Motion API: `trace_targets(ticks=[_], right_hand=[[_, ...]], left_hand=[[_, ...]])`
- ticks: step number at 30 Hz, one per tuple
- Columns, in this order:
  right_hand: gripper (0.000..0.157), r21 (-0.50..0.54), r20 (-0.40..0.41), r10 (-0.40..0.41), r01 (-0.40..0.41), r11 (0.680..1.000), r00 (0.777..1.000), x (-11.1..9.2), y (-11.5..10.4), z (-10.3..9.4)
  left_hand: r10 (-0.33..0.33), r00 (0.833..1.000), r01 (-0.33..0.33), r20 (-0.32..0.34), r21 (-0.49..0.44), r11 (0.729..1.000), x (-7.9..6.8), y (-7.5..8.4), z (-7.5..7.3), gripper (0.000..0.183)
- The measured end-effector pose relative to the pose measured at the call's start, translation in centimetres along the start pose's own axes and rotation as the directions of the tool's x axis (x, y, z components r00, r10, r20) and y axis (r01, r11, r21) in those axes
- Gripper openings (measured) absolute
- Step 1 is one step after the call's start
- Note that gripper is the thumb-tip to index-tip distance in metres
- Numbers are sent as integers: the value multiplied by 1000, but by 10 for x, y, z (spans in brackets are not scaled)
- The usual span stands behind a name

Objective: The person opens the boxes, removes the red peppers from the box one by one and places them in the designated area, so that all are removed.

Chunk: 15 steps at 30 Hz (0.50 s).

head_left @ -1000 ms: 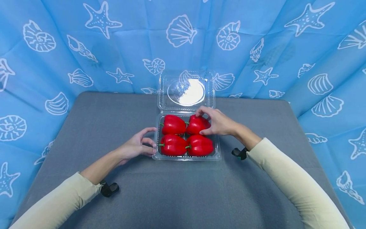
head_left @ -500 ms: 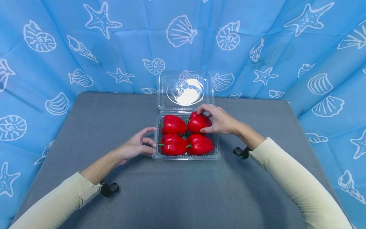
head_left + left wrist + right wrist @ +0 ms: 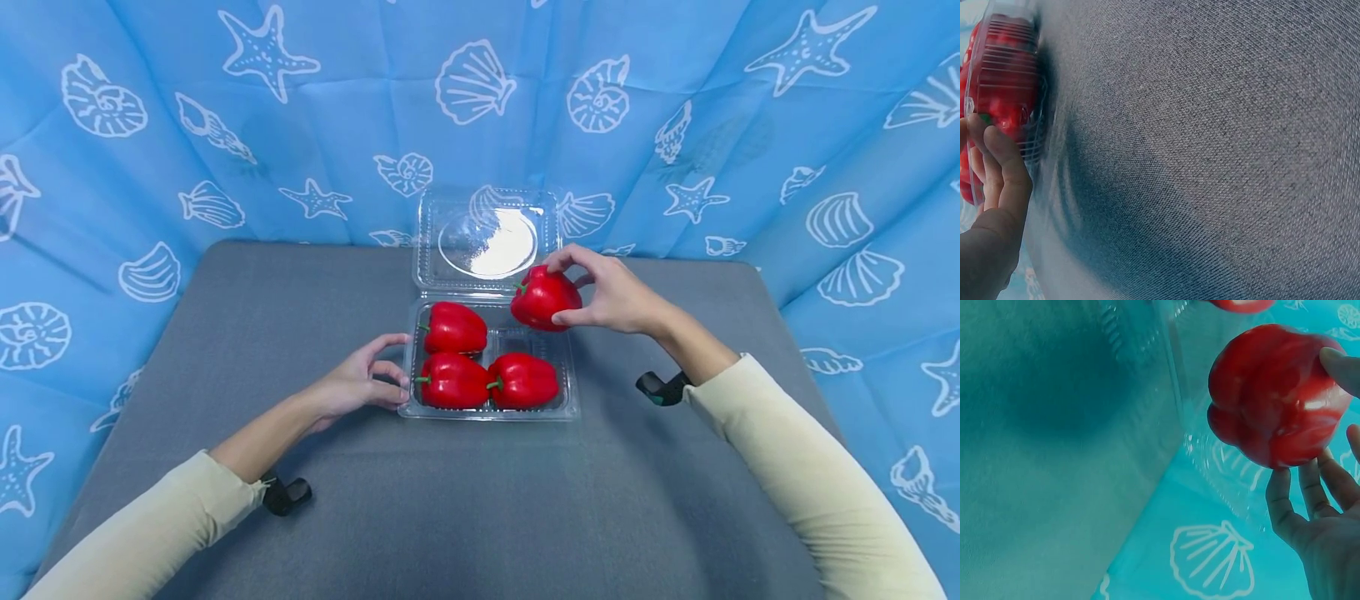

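1. As the right hand (image 3: 611, 293) pinches it, a red bell pepper (image 3: 542, 302) sits between thumb and fingertips, green stem (image 3: 521, 287) pointing left, up above the back right of the clear clamshell container (image 3: 483, 414)!
2. Left hand (image 3: 358, 382), fingers spread, at the container's left wall; how firmly it touches is hard to judge.
3. Three more red bell peppers (image 3: 455, 382) lie inside, lid (image 3: 459, 250) open behind.

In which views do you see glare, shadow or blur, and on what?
Head view: white glare on the clear lid; left wrist view: broad shadow over the grey cloth, its weave crisp, the container hazier; right wrist view: blue-green cast, dark shadow, shiny highlight on the red pepper in the right hand.
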State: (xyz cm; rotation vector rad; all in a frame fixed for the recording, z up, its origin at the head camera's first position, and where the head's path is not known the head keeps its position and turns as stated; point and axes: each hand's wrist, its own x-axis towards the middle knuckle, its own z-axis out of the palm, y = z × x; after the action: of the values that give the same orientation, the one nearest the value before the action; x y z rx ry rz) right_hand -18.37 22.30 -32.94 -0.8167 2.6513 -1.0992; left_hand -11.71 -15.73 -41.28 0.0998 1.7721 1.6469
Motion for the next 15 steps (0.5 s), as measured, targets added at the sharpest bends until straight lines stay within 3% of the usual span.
trace_targets(ticks=[7, 15], right_hand=[[73, -20, -27, 25, -25, 999, 999, -11, 9, -9], [70, -32, -36, 15, -16, 999, 999, -18, 19, -6]], left_hand=[[3, 1000, -3, 5, -5, 1000, 1, -1, -1, 80], [8, 1000, -8, 18, -7, 1000, 1, -2, -2, 80]])
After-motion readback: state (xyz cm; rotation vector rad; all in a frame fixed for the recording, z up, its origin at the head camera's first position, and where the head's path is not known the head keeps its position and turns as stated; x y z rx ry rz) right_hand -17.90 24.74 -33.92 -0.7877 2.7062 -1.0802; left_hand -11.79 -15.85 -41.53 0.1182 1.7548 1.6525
